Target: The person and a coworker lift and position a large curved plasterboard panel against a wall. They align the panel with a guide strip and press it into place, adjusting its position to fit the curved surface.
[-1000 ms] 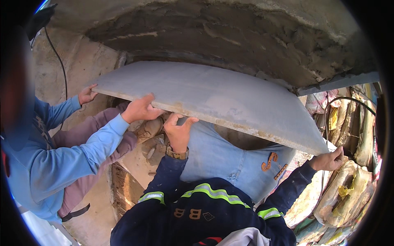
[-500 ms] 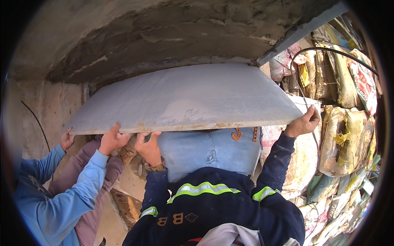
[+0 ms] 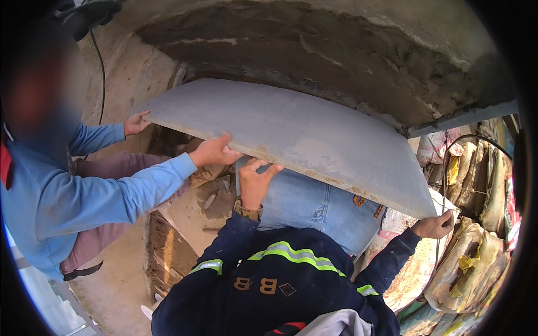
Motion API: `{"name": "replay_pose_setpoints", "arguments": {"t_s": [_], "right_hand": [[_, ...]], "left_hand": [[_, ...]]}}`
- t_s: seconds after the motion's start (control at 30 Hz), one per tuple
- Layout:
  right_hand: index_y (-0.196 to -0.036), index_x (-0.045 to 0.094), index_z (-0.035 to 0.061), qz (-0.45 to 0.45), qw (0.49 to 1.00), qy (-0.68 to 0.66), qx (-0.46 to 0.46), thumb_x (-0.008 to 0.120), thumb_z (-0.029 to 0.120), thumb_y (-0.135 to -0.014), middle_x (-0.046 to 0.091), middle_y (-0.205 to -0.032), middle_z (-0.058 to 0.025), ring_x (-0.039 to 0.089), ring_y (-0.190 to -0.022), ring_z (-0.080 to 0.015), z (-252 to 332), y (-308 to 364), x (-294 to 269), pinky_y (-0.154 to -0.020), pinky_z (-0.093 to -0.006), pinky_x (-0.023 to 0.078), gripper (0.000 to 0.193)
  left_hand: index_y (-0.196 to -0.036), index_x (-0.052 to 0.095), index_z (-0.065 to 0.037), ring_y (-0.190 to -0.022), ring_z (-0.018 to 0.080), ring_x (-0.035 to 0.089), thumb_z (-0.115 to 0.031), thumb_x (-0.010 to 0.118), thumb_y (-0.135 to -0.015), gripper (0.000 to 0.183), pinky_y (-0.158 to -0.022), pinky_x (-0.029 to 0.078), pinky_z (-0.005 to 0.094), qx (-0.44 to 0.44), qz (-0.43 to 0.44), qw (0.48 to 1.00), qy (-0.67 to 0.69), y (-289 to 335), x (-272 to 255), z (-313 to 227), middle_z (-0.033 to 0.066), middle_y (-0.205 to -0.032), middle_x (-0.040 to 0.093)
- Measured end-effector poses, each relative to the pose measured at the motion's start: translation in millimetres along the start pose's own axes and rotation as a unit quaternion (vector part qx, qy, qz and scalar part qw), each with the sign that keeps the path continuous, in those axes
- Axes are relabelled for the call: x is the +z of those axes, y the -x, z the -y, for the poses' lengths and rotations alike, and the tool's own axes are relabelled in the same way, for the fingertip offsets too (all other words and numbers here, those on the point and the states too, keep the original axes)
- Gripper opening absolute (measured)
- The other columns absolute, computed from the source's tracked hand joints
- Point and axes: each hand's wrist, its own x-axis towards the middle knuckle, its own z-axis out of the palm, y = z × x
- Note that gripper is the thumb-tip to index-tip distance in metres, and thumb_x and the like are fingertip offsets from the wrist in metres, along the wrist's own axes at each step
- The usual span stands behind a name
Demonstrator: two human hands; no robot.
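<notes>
A large grey slab (image 3: 291, 134) lies against the foot of a rough plastered wall, its long front edge toward me. My left hand (image 3: 256, 182) holds that edge near its middle, with fingers curled under it and thumb along the front. At the right front corner, my right hand (image 3: 435, 225) is closed, thumb and fingers pinching the slab. A co-worker in a light blue top grips the same edge farther left, one hand (image 3: 216, 151) right beside my left hand and the other hand (image 3: 137, 123) at the left corner. What supports the slab underneath is hidden.
Stacked, stained sacks (image 3: 468, 274) stand at the right, with a black cable (image 3: 448, 151) looping in front. The cement-plastered wall (image 3: 314, 45) curves overhead at the back. Loose debris (image 3: 210, 199) lies on the floor between me and the co-worker.
My view has turned left, so the slab now slants down to the right and more of the co-worker shows. Both my hands keep their hold on its edge.
</notes>
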Motion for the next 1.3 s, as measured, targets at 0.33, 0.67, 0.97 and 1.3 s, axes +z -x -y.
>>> {"name": "replay_pose_setpoints", "arguments": {"t_s": [0.33, 0.67, 0.97, 1.3], "right_hand": [[-0.104, 0.064, -0.0054, -0.011, 1.000, -0.025, -0.005, 0.066, 0.023, -0.095, 0.064, -0.098, -0.0125, 0.058, -0.090, -0.0234, -18, -8, -1, -0.086, -0.0356, 0.046, 0.030], [-0.131, 0.038, -0.0023, 0.008, 0.963, 0.002, 0.271, 0.067, 0.032, -0.091, 0.046, -0.117, -0.0164, 0.050, -0.104, -0.0218, -30, 0, -8, -0.090, -0.0347, 0.044, 0.060], [-0.127, 0.042, -0.0030, 0.065, 0.919, 0.171, 0.349, 0.062, 0.036, -0.091, 0.054, -0.121, -0.0254, 0.055, -0.109, -0.0306, -8, -1, -11, -0.097, -0.0381, 0.042, 0.057], [-0.147, 0.030, -0.0060, 0.533, 0.732, 0.384, 0.181, 0.069, 0.033, -0.086, 0.047, -0.124, -0.0270, 0.049, -0.116, -0.0449, 124, 96, -191, -0.098, -0.0494, 0.041, 0.082]], "left_hand": [[-0.114, 0.056, 0.006, -0.092, 0.0207, 0.067, -0.026, 0.064, -0.099, 0.037, -0.088, 0.055, 0.0394, -0.149, 0.074, 0.906, 0.390, 12, 34, 19, 0.0126, -0.101, 0.067], [-0.133, 0.042, 0.002, -0.113, 0.0338, 0.063, -0.020, 0.054, -0.101, 0.041, -0.091, 0.055, 0.0476, -0.356, 0.064, 0.839, 0.406, 0, 23, -37, 0.0212, -0.129, 0.056], [-0.135, 0.041, 0.002, -0.121, 0.0372, 0.058, -0.020, 0.052, -0.102, 0.041, -0.099, 0.051, 0.0544, -0.490, 0.034, 0.782, 0.382, -17, 27, -29, 0.0192, -0.133, 0.055], [-0.140, 0.041, -0.003, -0.124, 0.0382, 0.056, -0.020, 0.051, -0.103, 0.042, -0.105, 0.047, 0.0573, -0.584, -0.053, 0.738, 0.334, 25, 34, 10, 0.0166, -0.136, 0.054]]}}
